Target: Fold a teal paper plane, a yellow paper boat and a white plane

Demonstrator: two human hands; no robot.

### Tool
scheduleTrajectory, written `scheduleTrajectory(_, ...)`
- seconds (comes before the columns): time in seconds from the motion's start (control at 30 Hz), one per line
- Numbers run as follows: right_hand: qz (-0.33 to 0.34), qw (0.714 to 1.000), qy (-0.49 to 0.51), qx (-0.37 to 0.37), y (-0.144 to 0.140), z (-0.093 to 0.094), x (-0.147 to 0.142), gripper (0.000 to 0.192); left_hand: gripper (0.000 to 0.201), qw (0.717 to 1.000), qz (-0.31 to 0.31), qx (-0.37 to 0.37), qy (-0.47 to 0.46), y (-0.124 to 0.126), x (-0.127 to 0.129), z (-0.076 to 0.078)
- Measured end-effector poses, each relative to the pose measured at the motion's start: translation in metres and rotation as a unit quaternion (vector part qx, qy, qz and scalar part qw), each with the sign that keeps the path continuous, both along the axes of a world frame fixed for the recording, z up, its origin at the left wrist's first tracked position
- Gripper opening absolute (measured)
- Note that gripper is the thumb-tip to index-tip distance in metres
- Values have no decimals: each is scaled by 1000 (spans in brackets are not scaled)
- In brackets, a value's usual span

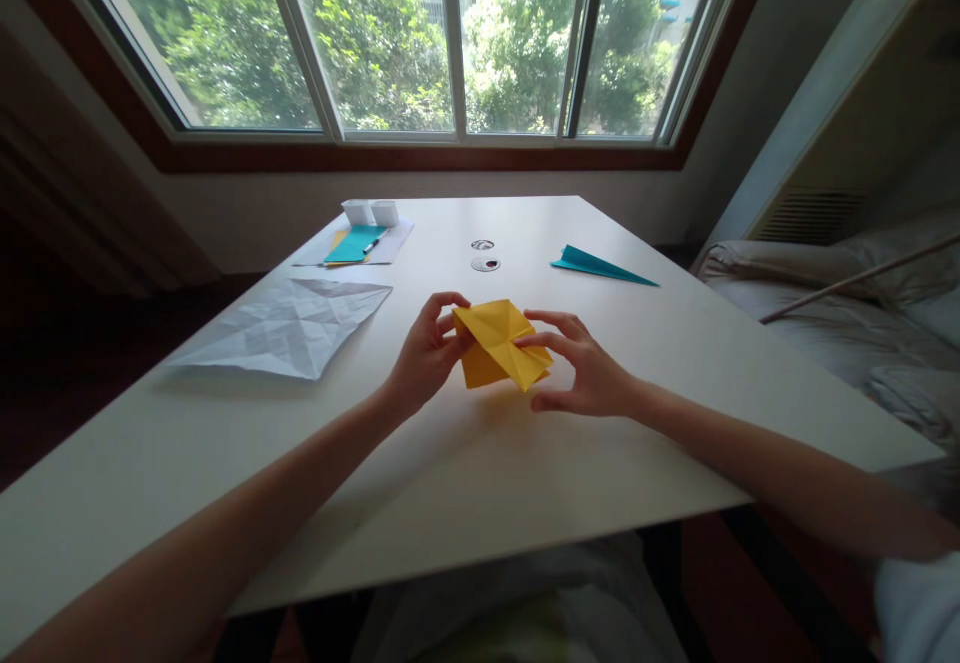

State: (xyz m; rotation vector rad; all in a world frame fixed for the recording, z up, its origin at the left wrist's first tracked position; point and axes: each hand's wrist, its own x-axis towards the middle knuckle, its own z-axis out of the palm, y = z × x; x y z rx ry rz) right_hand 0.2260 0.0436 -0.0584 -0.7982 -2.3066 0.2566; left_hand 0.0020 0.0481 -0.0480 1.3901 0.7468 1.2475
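A yellow sheet of origami paper (496, 336), partly folded and creased, is held up just above the table in front of me. My left hand (427, 348) pinches its left corner between thumb and fingers. On the other side, my right hand (581, 363) has its fingers spread, with a fingertip touching the creased middle of the paper and the thumb apart below. Part of the left fingers is hidden behind the yellow paper.
A creased white paper sheet (296, 328) lies at the left. Behind it are teal paper (356, 243), a pen (375, 241) and two small white paper boxes (371, 212). A teal paper plane (600, 265) rests at right on the white table (465, 503).
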Motion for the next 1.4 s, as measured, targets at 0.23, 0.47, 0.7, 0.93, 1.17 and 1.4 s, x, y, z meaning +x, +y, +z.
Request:
scheduleTrajectory(0.23, -46, 997, 40, 37, 1, -4, -4, 45, 47, 1000, 0, -8, -26, 1, 1, -3)
scheduleTrajectory(0.47, -19, 986, 130, -100, 12, -8, 1, 32, 47, 999, -1, -31, -32, -1, 1, -2)
scheduleTrajectory(0.7, 67, 872, 333, -353, 26, -16, 1, 27, 43, 999, -12, -24, -39, -2, 2, -4)
scheduleTrajectory(0.93, 62, 814, 377, -438, 32, -18, 3, 19, 28, 996, 44, 44, 70, 1, -2, -6)
scheduleTrajectory(1.17, 14, 837, 384, -389, 37, -20, 9, 21, 21, 973, 97, 113, 178, 6, -14, -6)
scheduleTrajectory(1.4, 0, 836, 380, -396, 33, -14, 9, 26, 27, 988, 89, 39, 121, 11, -15, -6)
